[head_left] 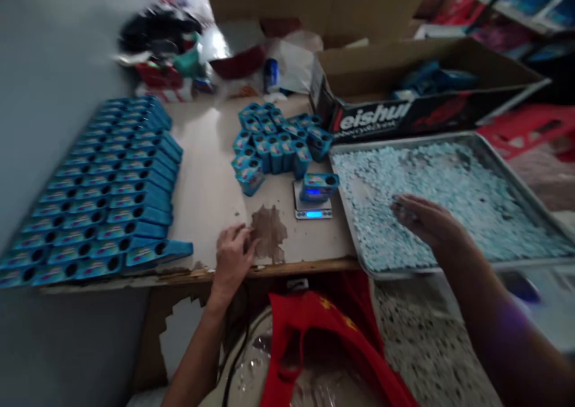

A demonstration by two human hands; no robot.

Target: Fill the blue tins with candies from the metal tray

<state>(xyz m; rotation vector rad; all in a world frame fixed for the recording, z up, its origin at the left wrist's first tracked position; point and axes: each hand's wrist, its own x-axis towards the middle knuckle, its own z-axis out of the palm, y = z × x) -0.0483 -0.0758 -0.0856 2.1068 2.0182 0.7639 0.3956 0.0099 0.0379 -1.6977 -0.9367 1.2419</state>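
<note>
My left hand (234, 252) rests on the table near its front edge, fingers loosely bent and a little apart, with nothing visible in it. Beside it is a worn brown patch (269, 233). Over a metal tray (366, 254) of small pale blue pieces (449, 173), my right hand (422, 218) has its fingers drawn together; what they hold is blurred. A small digital scale (313, 214) with a lit display stands between my hands, bearing a blue container (320, 186) with a dark round opening. Behind it is a loose cluster of similar blue containers (275, 146).
Rows of blue containers (108, 197) cover the table's left side. An open cardboard box (372, 119) stands behind the tray with blue items inside. Bags and a blue can (271, 75) sit at the back. A red bag (309, 317) lies below the table edge.
</note>
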